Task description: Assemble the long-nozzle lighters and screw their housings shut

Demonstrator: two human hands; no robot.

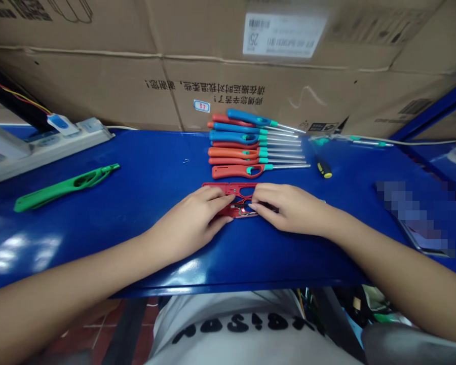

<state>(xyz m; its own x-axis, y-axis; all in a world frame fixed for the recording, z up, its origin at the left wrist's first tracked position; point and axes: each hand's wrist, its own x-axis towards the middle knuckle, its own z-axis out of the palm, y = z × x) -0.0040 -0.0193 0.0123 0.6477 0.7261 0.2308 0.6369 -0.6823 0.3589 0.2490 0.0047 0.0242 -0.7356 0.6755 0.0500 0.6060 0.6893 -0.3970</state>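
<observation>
An opened red gas lighter lies on the blue table before me, its casing in two halves. The far red casing half [233, 189] shows an oval trigger opening. In the near red casing half [240, 211] sit dark inner parts and a thin pale wire. My left hand [197, 213] is closed on the left end of the near half, thumb along its lower edge. Over the right end, my right hand [285, 205] pinches with thumb and forefinger beside the wire. Whatever small part lies under those fingertips is hidden.
Several red, orange and blue lighters [235, 152] lie stacked beyond my hands. A green casing half [66, 187] is at left, near a power strip [49, 147]. Tiny screws [186, 160], a screwdriver [324, 168] and a phone [421, 228] lie around. Cardboard boxes [213, 71] wall the back.
</observation>
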